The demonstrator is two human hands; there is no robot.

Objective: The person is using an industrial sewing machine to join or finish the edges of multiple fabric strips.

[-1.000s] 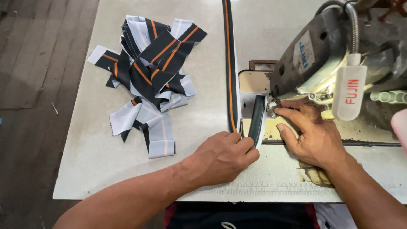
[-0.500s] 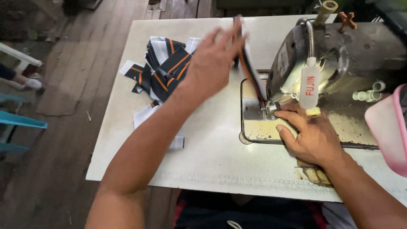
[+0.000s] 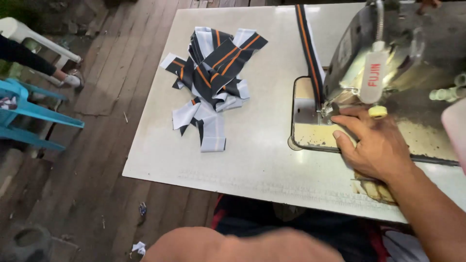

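My right hand (image 3: 374, 145) lies flat on the bed of a grey sewing machine (image 3: 412, 53), fingers stretched toward the needle area. Its index fingertip sits just beside the near end of a long dark strip with an orange stripe (image 3: 307, 48), which runs from the presser foot away across the white table (image 3: 252, 150). Nothing is gripped in that hand. Of my left arm only a blurred stretch (image 3: 242, 245) shows at the bottom edge; its hand is out of frame. A loose pile of several cut dark, orange and pale strips (image 3: 211, 73) lies at the table's left.
Wooden floorboards lie left of the table. A blue chair (image 3: 29, 111) and a white chair (image 3: 29, 34) stand at the far left, with another person's foot (image 3: 68, 77) by them. A pink object (image 3: 456, 131) pokes in at the right edge.
My left hand, first resting by the strip's near end, swept up over the table and has now dropped out of view. The right hand stayed at the needle. The camera view shifted left.
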